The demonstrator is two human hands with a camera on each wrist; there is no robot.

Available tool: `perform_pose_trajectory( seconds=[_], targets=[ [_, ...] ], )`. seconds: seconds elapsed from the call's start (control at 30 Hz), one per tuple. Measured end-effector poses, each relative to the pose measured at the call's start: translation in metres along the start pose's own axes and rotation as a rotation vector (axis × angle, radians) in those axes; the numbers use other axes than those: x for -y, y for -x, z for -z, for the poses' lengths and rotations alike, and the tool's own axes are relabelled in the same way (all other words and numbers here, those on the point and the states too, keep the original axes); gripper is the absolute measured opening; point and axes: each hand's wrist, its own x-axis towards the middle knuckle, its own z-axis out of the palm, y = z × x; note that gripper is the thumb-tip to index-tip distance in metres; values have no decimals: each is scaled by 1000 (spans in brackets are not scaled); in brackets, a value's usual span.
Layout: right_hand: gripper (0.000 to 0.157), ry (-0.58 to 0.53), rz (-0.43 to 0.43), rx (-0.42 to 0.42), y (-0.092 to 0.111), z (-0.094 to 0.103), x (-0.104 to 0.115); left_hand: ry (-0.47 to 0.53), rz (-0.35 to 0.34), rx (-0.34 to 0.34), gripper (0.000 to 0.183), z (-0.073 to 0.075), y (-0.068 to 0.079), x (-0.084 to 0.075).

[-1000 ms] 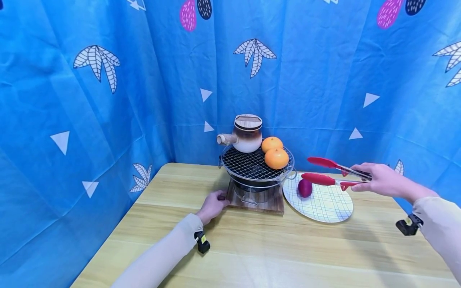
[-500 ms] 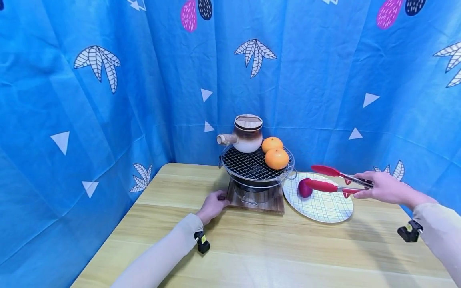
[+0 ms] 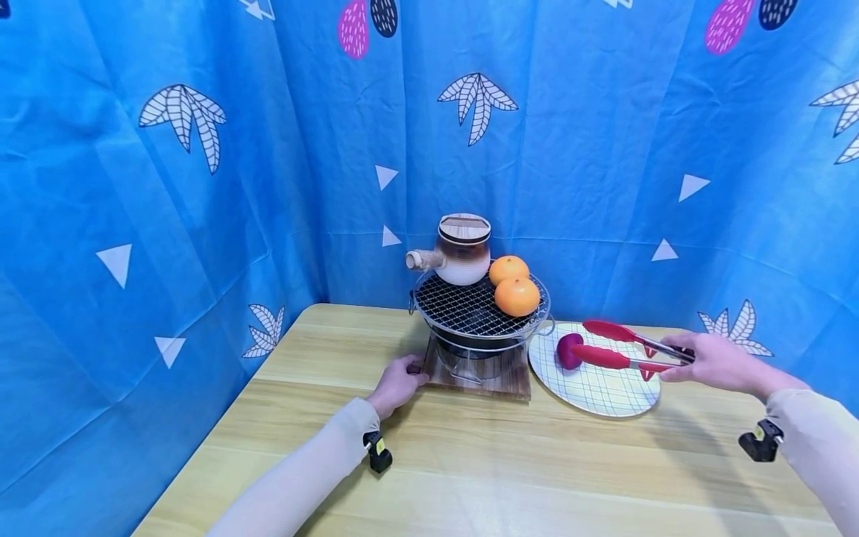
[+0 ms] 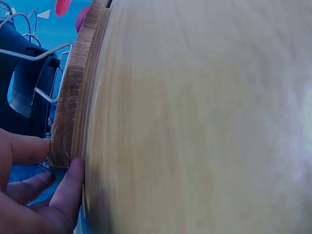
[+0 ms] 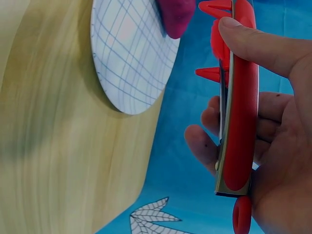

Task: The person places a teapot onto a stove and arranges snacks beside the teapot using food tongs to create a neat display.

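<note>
At the near left corner of a wooden board (image 3: 499, 384), my left hand (image 3: 397, 386) pinches the edge with thumb and fingers. On that board stands a round stove with a wire grill (image 3: 456, 309) on top. My right hand (image 3: 721, 362) holds red-tipped tongs (image 4: 62, 7), seen from the side in the right wrist view as a red handle (image 5: 243, 117) between thumb and fingers. The tongs' arms are spread above a checked white plate (image 3: 604, 395). A purple-red rounded vegetable (image 3: 569, 351) lies on the plate's left part, the lower tong tip overlapping its right edge.
Two oranges (image 3: 517, 297) sit on the grill's right side. Behind them to the left is a lidded clay pot (image 3: 463, 261), its handle pointing left. A blue curtain (image 3: 570, 149) hangs behind and beside the wooden table (image 3: 470, 470).
My right hand has lowered the tongs and shifted them slightly right, down toward the plate and the purple-red vegetable. My left hand stays on the board's corner.
</note>
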Motion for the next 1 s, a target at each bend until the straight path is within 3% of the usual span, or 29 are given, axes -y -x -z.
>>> perform_pose_trajectory(
  seconds=[0.3,0.73,1.0],
  targets=[
    [88,-10,16,-7,-2,-11,-5,-33,3,-14,49,1,1,-1],
    [83,-63,-2,47,-6,-26,-12,-21,13,-17,51,1,2,0],
    [83,-5,-5,26,-8,-28,-14,-15,12,-5,49,0,2,-2]
  ],
)
